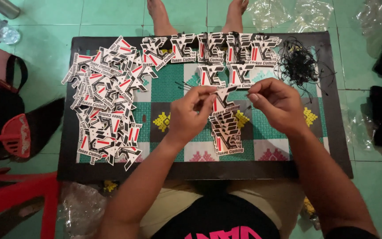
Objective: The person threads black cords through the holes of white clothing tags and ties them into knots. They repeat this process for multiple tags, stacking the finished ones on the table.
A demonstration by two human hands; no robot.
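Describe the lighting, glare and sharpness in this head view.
Head view: even, soft light with faint shadows under the left hand and right hand; glare glints on the crumpled plastic bags at top; the card tags look sharp, the tangle of black strings less distinct; edges bow slightly.

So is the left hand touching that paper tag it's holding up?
Touching. The head view shows the left hand pinching the upper edge of the paper tag between fingertips; the right hand is beside it.

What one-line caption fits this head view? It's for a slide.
Left hand holds a die-cut tag while right hand pinches a black string, over a patterned board.
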